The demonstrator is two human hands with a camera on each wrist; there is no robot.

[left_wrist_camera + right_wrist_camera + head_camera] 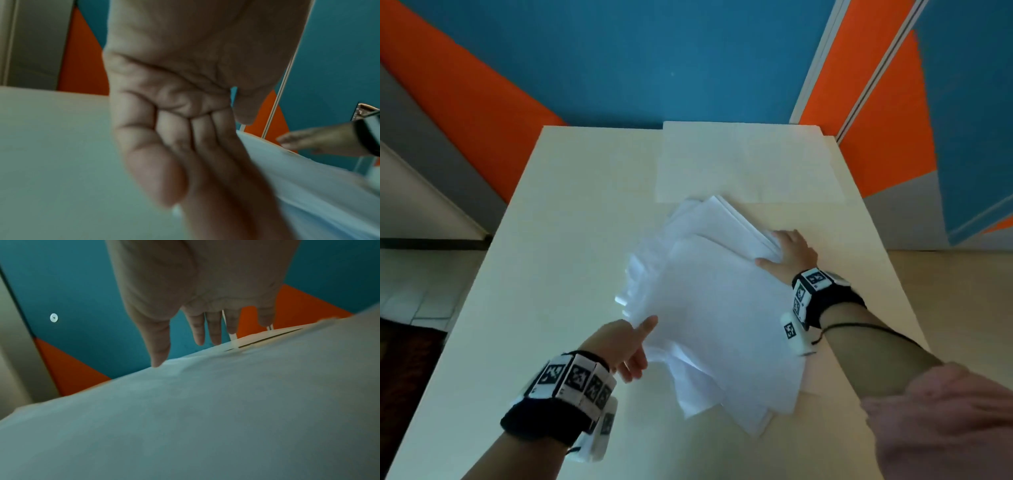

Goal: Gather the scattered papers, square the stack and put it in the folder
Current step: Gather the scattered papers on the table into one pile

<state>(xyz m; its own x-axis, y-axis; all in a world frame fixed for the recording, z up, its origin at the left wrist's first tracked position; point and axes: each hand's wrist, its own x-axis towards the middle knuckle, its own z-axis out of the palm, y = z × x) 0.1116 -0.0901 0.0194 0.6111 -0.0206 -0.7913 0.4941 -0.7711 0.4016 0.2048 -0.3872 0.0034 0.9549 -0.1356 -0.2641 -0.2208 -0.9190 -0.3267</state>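
My table (571,219) fills the view, pale and wide. At its far right lies the folder (750,161), flat and closed. Just near of it sits the loose, fanned pile of papers (709,308) — its far corner overlaps the folder's near edge. My right hand (791,251) presses the pile's right edge, fingers straight and slightly spread. My left hand (626,346) pinches the pile's left edge — thumb on top, straight fingers (185,162) together beneath.

I see a pale cream table (571,240). On it, at the far edge toward the right, lies a flat cream folder (748,161). Just nearer than the folder, a loose, fanned pile of white papers (715,308) lies on the tabletop.
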